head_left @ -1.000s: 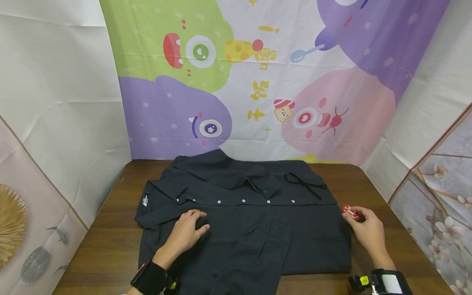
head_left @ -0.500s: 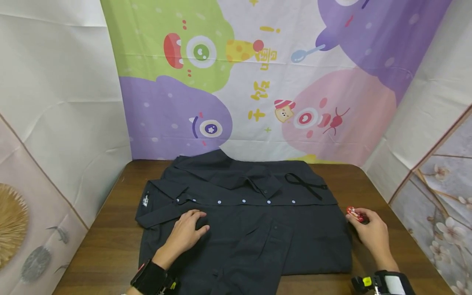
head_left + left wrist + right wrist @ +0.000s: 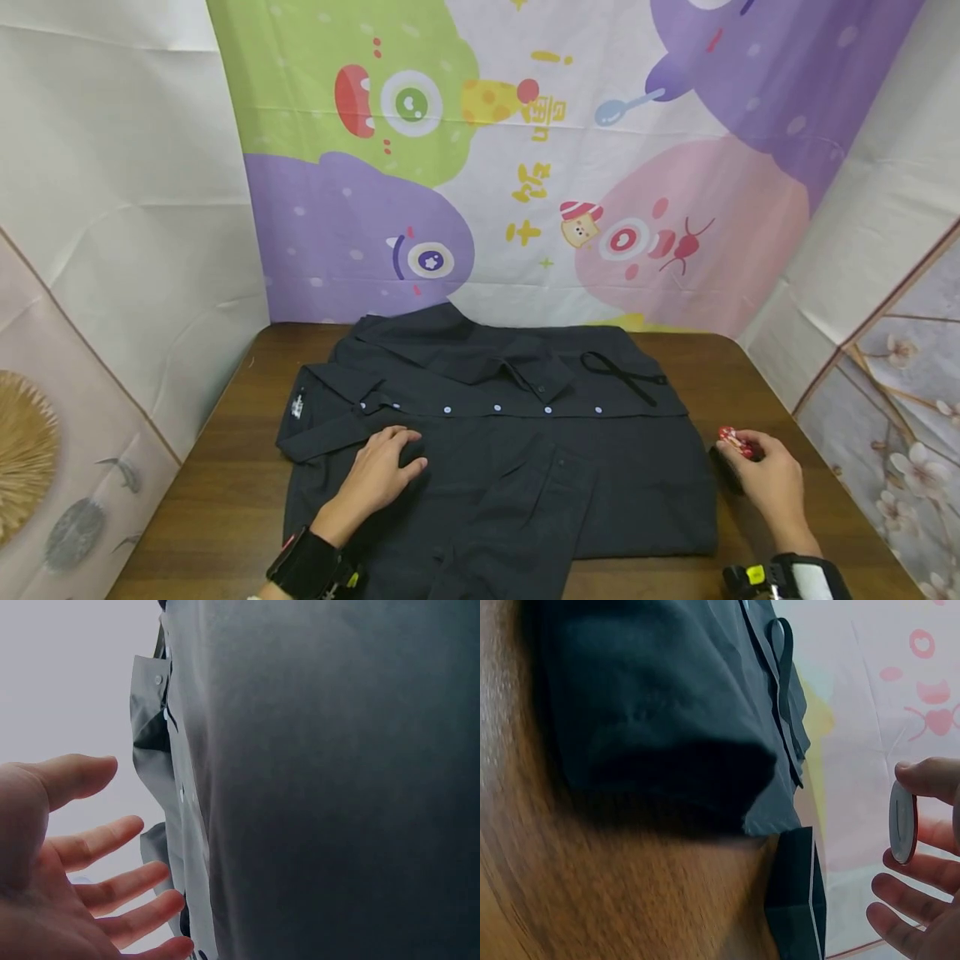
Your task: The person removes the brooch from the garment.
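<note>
A dark short-sleeved shirt [image 3: 645,483] lies spread on the wooden table, with a row of pale buttons across it and a white mark on one sleeve. My left hand [image 3: 378,471] is over the shirt's left part, fingers spread and loosely bent, holding nothing; the left wrist view shows the same hand [image 3: 82,877] beside the cloth. Past the shirt's right edge, my right hand [image 3: 772,475] pinches a round red button badge [image 3: 735,442] between thumb and fingers. Its flat pale back with a thin line, probably the pin, faces the right wrist view, where the badge [image 3: 904,825] stands on edge.
A small black box [image 3: 795,900] stands on the table by the shirt's right edge, partly under the right hand. A thin black strap [image 3: 622,375] lies on the shirt's upper right. Behind the table hangs a cartoon-print cloth [image 3: 517,292], with white drapes at both sides.
My right hand has moved to the right, away from the shirt, with the badge in its fingers. Dark box now shows beneath it. The left hand has stayed in place.
</note>
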Available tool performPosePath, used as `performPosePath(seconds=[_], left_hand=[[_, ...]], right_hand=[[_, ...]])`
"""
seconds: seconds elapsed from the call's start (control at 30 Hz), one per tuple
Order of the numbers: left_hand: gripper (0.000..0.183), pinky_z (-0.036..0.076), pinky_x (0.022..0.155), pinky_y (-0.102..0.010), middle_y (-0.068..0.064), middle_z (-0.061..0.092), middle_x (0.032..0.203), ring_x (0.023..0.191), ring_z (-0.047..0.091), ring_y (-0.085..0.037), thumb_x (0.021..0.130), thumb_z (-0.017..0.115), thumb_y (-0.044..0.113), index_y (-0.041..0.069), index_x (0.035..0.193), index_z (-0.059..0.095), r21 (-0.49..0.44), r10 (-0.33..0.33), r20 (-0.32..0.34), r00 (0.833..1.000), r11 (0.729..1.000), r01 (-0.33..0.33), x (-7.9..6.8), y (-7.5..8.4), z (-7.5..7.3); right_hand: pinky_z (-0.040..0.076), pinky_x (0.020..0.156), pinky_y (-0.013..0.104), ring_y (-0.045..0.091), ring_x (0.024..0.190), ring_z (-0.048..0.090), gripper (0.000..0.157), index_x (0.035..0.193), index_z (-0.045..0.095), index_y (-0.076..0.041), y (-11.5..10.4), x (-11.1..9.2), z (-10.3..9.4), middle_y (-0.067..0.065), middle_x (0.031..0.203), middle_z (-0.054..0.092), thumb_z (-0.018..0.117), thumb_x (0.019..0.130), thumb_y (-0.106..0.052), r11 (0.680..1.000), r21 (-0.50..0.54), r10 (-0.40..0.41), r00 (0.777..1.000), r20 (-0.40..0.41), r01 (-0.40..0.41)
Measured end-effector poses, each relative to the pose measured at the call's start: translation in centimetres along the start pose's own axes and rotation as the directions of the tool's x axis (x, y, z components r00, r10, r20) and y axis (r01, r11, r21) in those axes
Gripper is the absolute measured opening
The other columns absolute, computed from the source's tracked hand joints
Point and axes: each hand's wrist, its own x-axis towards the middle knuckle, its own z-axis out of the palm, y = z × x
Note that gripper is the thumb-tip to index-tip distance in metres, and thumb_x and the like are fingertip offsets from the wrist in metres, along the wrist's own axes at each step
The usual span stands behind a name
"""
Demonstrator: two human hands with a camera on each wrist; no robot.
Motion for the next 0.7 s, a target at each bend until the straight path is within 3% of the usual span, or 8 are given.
performPosePath(seconds=[0.7], left_hand=[[0.038,0.037,0.094,-0.061,-0.020,0.053,0.127,0.116,0.046,-0.040,0.083,0.066,0.028,0.009,0.115,0.062,-0.013,-0.011,-0.004,1.000,1.000,0.011,-0.3,-0.1,-0.4]], right_hand=[[0.041,0.073,0.056,0.045,0.089,0.056,0.045,0.106,0.059,0.008,2.1,0.7,-0.3,0.033,0.102,0.061,0.065,0.085,-0.031,0.996,-0.068,0.052,0.998,0.039,-0.049]])
